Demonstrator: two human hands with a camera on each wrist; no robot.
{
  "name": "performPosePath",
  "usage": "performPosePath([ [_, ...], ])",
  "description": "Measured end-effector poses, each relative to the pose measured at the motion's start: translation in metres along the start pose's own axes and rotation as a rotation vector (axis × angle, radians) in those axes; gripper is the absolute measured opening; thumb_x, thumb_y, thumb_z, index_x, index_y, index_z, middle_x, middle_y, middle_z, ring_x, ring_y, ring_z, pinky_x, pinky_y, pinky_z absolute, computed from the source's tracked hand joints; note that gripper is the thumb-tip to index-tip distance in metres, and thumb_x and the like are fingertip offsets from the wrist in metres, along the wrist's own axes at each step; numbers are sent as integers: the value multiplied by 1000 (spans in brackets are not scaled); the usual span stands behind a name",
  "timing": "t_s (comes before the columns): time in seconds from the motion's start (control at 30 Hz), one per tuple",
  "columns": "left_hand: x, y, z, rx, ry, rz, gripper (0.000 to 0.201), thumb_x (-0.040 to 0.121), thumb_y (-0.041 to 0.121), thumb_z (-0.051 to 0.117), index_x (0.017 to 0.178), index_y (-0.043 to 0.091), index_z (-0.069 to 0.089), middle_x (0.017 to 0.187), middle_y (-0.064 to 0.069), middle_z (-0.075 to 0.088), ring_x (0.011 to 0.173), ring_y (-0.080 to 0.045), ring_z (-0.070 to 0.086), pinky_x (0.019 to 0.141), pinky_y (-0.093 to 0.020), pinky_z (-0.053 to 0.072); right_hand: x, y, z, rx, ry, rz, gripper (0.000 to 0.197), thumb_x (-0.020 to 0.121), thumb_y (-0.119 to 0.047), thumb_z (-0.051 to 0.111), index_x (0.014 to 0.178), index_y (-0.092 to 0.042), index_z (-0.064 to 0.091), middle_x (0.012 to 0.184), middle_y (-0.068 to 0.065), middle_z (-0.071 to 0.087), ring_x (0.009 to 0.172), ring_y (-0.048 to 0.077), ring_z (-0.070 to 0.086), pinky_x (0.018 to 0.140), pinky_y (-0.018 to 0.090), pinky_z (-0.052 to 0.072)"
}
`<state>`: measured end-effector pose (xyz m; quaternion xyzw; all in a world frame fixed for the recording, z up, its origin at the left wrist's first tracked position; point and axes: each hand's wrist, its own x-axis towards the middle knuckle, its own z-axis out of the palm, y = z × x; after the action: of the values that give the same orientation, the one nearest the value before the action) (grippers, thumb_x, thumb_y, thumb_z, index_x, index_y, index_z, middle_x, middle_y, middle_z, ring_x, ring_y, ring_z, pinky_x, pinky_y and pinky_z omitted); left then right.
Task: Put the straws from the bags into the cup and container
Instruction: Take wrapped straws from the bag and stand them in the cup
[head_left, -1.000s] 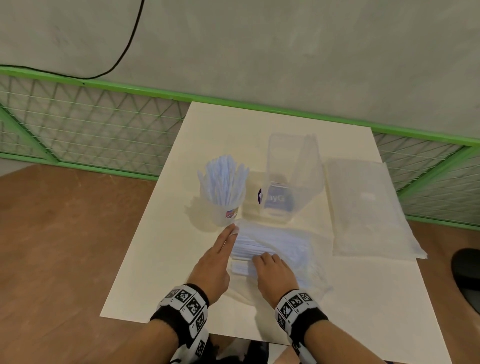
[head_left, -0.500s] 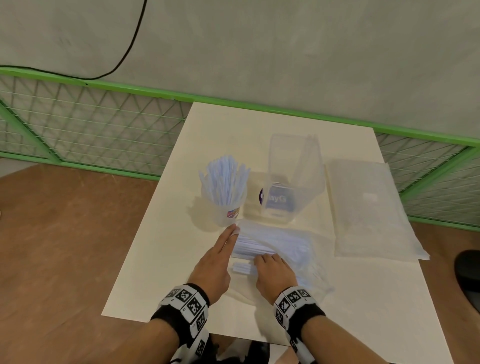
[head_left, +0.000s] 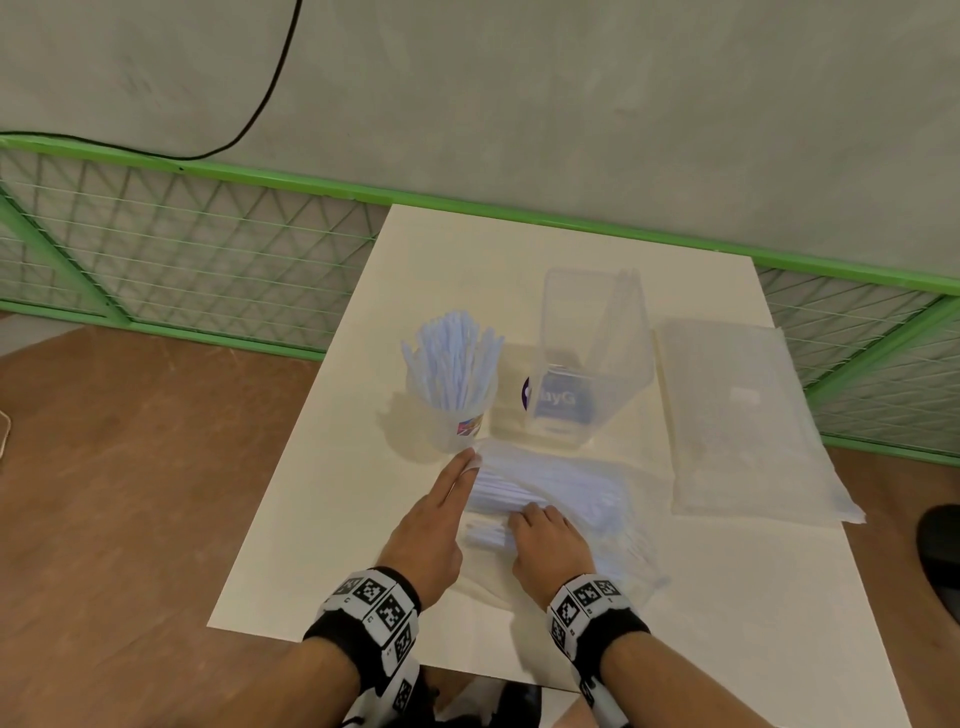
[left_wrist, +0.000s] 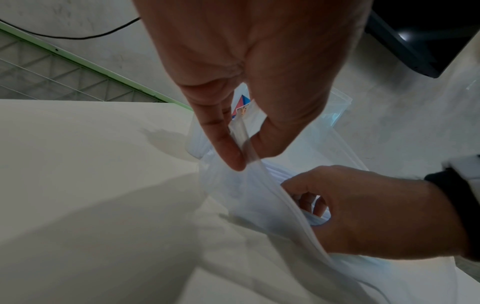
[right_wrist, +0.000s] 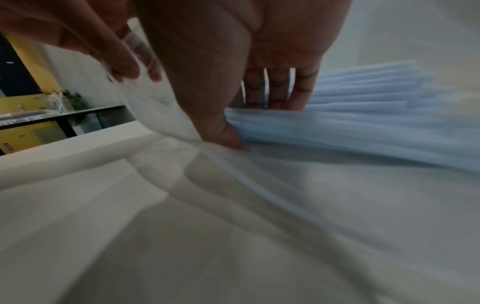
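Observation:
A clear bag (head_left: 587, 499) of pale blue straws (head_left: 519, 491) lies at the front middle of the table. My left hand (head_left: 441, 509) pinches the bag's open rim (left_wrist: 249, 156) between thumb and forefinger and lifts it. My right hand (head_left: 543, 527) reaches into the bag's mouth, and its fingers (right_wrist: 275, 96) and thumb curl round a bundle of straws (right_wrist: 363, 117). Just behind the bag stands a plastic cup (head_left: 460, 426) full of upright straws. To the cup's right stands a tall clear container (head_left: 587, 358), which looks empty.
A second clear bag (head_left: 737, 415) lies flat on the right side of the cream table (head_left: 322, 493). A green mesh fence (head_left: 182, 249) runs behind the table under a grey wall. Brown floor lies to the left, and a dark shoe (head_left: 940, 551) is at the right edge.
Both hands stay at the bag's mouth. The right hand's fingers have shifted only slightly on the straws.

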<state>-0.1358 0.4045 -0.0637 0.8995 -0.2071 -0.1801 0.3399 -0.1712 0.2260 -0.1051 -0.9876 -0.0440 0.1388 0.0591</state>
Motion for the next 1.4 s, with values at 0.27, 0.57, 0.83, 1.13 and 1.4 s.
performPosePath([
  [0.27,0,-1,0,2,-2,-12,105,70,-18,44,156,30,7,157,30,-12,126,-9,47,89,-22,49,0,3,-9,120,-98,23,36,92,-26,50,125,-12,50,125,8,57,118,26,51,97,32,42],
  [0.57,1,-1,0,-8,-10,-33,102,72,-18,46,156,28,10,160,26,-7,107,-12,55,77,-13,40,-18,-2,-49,867,224,50,35,91,-40,60,62,-20,55,64,-1,56,64,15,54,64,30,44],
  [0.83,1,-2,3,-4,-18,-19,103,73,-16,49,155,32,7,159,28,-8,103,-11,54,79,-15,42,-30,14,-40,988,126,284,35,75,-42,68,61,-13,55,57,-8,53,52,7,52,57,23,43],
  [1.13,3,1,0,-4,-24,-44,102,74,-15,50,155,32,8,158,28,-8,98,-8,52,79,-13,39,-31,18,-45,882,105,244,42,67,-53,59,62,-11,60,54,1,56,51,15,54,58,32,50],
  [1.4,3,-4,1,-22,-27,-51,104,71,-16,46,155,32,9,157,31,-10,117,-11,52,83,-20,48,-9,6,-174,1000,213,100,19,79,-24,74,75,-6,72,74,6,73,70,17,72,64,41,61],
])
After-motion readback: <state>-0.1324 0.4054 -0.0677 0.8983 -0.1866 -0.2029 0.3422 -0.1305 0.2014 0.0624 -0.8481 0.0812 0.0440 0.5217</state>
